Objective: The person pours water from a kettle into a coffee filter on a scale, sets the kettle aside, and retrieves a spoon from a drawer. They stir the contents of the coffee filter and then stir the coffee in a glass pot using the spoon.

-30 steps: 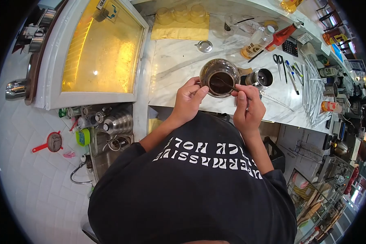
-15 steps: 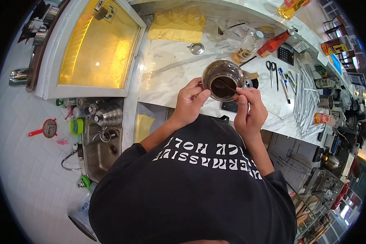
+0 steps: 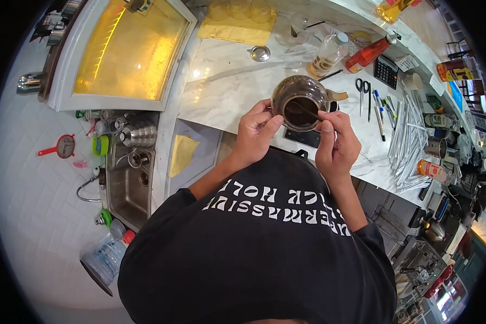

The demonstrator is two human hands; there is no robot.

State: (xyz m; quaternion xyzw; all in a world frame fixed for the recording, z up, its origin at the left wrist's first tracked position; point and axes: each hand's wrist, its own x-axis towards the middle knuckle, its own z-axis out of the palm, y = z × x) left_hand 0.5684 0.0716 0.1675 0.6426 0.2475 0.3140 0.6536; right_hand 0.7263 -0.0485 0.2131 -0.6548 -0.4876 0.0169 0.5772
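Note:
A round glass pot (image 3: 299,89) with a light handle (image 3: 337,96) on its far right holds a dark liquid, its mouth tipped toward me. My left hand (image 3: 257,134) grips the pot's left side, the thumb at the rim. In my right hand (image 3: 337,144) a thin dark spoon (image 3: 309,112) is pinched between thumb and fingers; it reaches into the mouth, and its lower end is hard to make out. Just below the pot, a flat black device like a scale (image 3: 302,138) lies on the counter. A round metal lid (image 3: 260,53) rests farther back.
Beyond the pot stand a clear bottle (image 3: 328,55) and a red bottle (image 3: 366,56). Scissors (image 3: 361,97), pens (image 3: 379,114), a calculator (image 3: 386,71) and a pile of wrapped straws (image 3: 407,143) lie to the right. A sink (image 3: 127,191) is at left, below a yellow-lit glass-door cabinet (image 3: 127,54).
The view has shifted a little. Both hands keep their hold, and the spoon has moved slightly inside the pot's mouth.

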